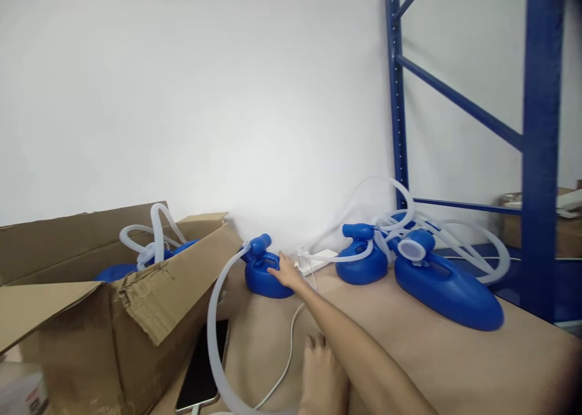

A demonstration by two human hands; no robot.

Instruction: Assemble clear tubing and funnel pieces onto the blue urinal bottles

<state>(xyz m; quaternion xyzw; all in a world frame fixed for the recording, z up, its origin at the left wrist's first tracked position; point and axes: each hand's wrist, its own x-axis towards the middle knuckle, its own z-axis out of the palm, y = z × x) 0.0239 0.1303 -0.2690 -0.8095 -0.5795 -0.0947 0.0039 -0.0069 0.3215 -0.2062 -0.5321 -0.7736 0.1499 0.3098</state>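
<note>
- The bottle (pixel 268 280) stands near the back edge of the bench (pixel 436 366), to the right of the box (pixel 77 342); its blue neck points up.
- The right hand (pixel 286 272) is at the right end of this bottle, with the thumb on its blue side and the fingers stretched apart from the thumb; I cannot tell how firmly it grips.
- The left hand (pixel 318 366) is low, beneath the right forearm, nearer to the front of the bench. Its fingers are bent; I cannot tell if they pinch anything.
- From the bottle's neck, a pale tube (pixel 212 324) bends down toward the front and passes close to the left wrist.
- The phone (pixel 202 372) lies beside the box, partly behind this tube, with a plug in its near end.
- A thin white cable (pixel 291 342) runs between the phone side and the power strip (pixel 324 260), which lies at the back edge.
- The middle bottle (pixel 361 266) stands right of this strip, also near the back edge.
- The long bottle (pixel 450 296) lies toward the right edge, its round white opening facing front. Loose tubes are heaped behind it.
- The open box takes the left part of the bench; blue pieces and tubes show inside.
</note>
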